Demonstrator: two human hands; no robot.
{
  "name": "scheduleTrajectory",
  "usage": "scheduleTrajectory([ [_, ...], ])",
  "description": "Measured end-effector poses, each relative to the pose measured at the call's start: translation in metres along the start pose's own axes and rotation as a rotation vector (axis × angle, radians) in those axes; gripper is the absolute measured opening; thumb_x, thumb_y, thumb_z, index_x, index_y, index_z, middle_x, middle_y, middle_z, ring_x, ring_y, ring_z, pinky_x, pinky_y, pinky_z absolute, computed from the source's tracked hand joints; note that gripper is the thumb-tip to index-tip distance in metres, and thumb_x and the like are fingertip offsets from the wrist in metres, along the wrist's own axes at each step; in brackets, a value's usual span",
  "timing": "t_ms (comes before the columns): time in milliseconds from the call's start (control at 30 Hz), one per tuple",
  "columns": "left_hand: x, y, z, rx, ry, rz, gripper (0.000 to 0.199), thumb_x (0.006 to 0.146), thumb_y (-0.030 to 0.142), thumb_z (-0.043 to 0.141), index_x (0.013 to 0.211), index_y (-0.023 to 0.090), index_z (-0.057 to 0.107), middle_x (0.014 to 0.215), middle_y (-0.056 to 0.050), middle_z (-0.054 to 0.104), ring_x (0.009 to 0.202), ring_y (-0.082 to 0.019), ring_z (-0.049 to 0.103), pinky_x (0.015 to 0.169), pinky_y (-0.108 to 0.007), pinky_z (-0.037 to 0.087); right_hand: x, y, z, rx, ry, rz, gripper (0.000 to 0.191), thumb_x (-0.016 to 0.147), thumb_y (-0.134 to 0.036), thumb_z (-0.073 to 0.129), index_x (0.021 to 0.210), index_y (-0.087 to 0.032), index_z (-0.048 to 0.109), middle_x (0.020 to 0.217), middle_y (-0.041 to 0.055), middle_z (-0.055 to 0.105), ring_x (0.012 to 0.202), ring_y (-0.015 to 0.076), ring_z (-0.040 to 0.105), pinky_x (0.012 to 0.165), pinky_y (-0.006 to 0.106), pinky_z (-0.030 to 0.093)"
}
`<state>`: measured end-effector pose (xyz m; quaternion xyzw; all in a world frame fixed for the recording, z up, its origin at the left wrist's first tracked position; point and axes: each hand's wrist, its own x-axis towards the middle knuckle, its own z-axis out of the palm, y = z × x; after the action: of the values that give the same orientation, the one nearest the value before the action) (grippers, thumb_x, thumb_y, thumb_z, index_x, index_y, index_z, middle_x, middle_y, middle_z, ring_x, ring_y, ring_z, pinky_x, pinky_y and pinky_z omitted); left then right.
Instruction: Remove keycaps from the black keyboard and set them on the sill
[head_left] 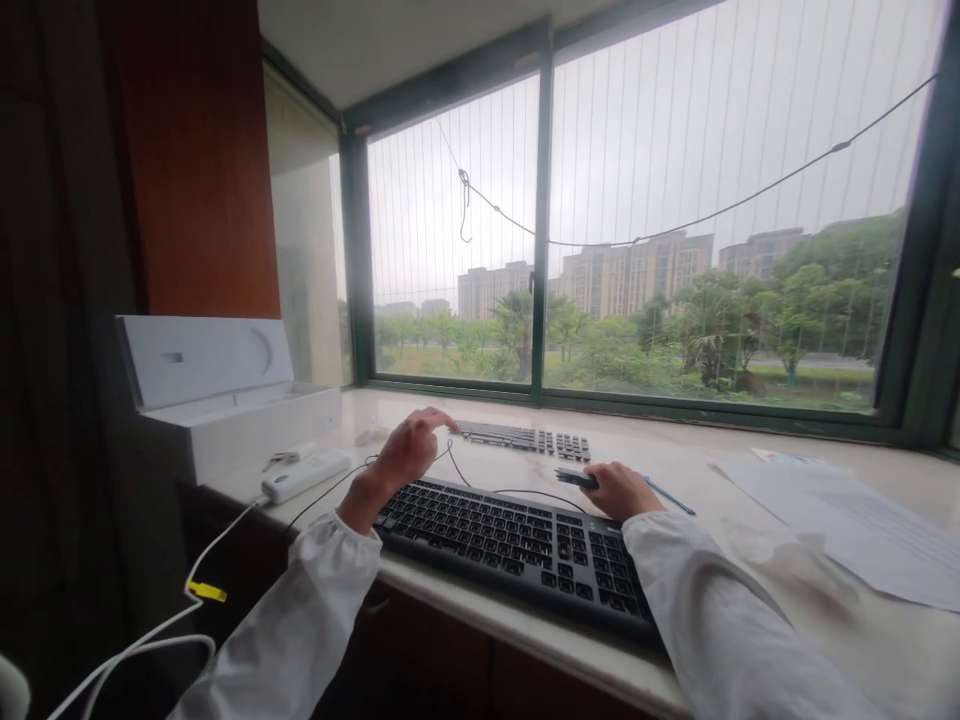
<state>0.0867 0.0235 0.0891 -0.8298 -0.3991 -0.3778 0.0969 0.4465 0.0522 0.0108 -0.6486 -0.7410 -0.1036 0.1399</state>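
A black keyboard lies along the front edge of the white sill, many of its key positions showing dark square sockets. Behind it, rows of loose dark keycaps are laid out. My left hand is over the keyboard's back left corner, its index finger stretched to the left end of the keycap rows; whether it holds anything is too small to tell. My right hand is closed on a small dark tool above the keyboard's back right part.
An open white box stands at the left, with a white power strip and its cable beside it. A blue pen lies right of my right hand. Paper sheets are at the right. A window is behind.
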Motion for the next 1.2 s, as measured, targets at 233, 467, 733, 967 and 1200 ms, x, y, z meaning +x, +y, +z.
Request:
scheduleTrajectory([
  [233, -0.1, -0.038, -0.025, -0.011, 0.07, -0.419, 0.03, 0.087, 0.022, 0.042, 0.098, 0.024, 0.07, 0.107, -0.003, 0.07, 0.097, -0.021, 0.063, 0.084, -0.033, 0.05, 0.001, -0.002, -0.003, -0.002, 0.008, 0.029, 0.026, 0.084, -0.035, 0.049, 0.088, -0.023, 0.072, 0.093, 0.0117, 0.072, 0.086, 0.0274, 0.067, 0.067, 0.032, 0.04],
  [467, -0.135, -0.048, -0.027, -0.15, -0.014, -0.393, 0.034, 0.091, 0.041, 0.044, 0.117, 0.03, 0.063, 0.12, -0.003, 0.063, 0.098, -0.022, 0.059, 0.083, -0.034, 0.049, 0.0, -0.005, -0.01, 0.008, 0.003, 0.049, 0.029, 0.086, -0.036, 0.048, 0.092, -0.024, 0.073, 0.093, 0.0115, 0.072, 0.085, 0.0278, 0.067, 0.067, 0.032, 0.04],
  [733, -0.137, -0.05, -0.016, -0.111, -0.078, -0.365, 0.025, 0.085, 0.047, 0.056, 0.095, 0.03, 0.072, 0.116, -0.002, 0.065, 0.11, -0.025, 0.056, 0.077, -0.031, 0.049, 0.001, -0.004, -0.009, -0.005, -0.009, 0.067, 0.03, 0.085, -0.037, 0.048, 0.096, -0.025, 0.073, 0.095, 0.0113, 0.071, 0.085, 0.027, 0.066, 0.067, 0.031, 0.041],
  [967, -0.139, -0.054, -0.021, -0.156, -0.117, -0.404, 0.029, 0.085, 0.05, 0.057, 0.091, 0.025, 0.072, 0.096, -0.001, 0.069, 0.072, -0.016, 0.054, 0.065, -0.026, 0.044, 0.001, -0.002, -0.008, 0.01, -0.012, 0.056, 0.029, 0.085, -0.038, 0.048, 0.089, -0.023, 0.072, 0.094, 0.0111, 0.071, 0.085, 0.0264, 0.066, 0.066, 0.031, 0.039],
  [1200, -0.137, -0.053, -0.02, -0.237, -0.15, -0.373, 0.031, 0.083, 0.051, 0.061, 0.092, 0.024, 0.074, 0.099, -0.003, 0.069, 0.073, -0.015, 0.055, 0.066, -0.025, 0.043, 0.002, 0.002, -0.009, 0.02, -0.011, 0.075, 0.03, 0.085, -0.039, 0.048, 0.096, -0.025, 0.072, 0.095, 0.0111, 0.071, 0.086, 0.0278, 0.065, 0.064, 0.032, 0.038],
])
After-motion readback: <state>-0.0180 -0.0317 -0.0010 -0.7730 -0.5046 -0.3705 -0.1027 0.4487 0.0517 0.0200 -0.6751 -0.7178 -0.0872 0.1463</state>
